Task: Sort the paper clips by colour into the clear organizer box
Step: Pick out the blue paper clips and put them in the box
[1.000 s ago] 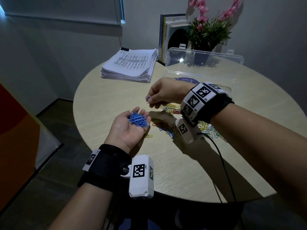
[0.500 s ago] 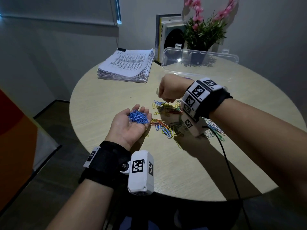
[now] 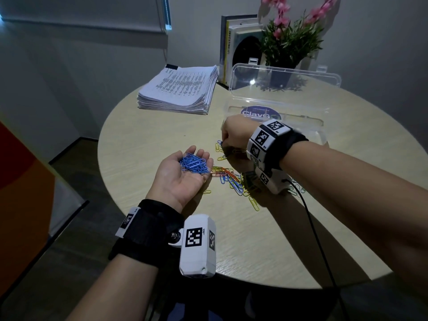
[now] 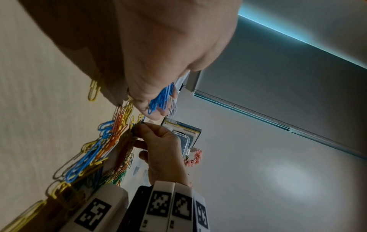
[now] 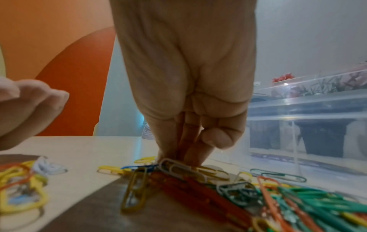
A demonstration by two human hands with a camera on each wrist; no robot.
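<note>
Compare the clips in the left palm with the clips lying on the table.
The clips in the left hand are all blue; the table pile mixes yellow, orange, green, blue and white. The blue clips sit bunched in the upturned palm; the pile lies spread loose over the table, where the right hand reaches its fingertips down. Both appear to be the same kind of clip.

The right hand [image 5: 184, 81] reaches down at twelve o'clock, fingertips [image 5: 193, 157] pressed onto a white paper clip [image 5: 178, 168] atop the mixed-colour pile [image 5: 248, 199]. The clear organizer box [image 5: 309, 113] stands at three o'clock, and the left hand [image 5: 25, 105] at nine.
</note>
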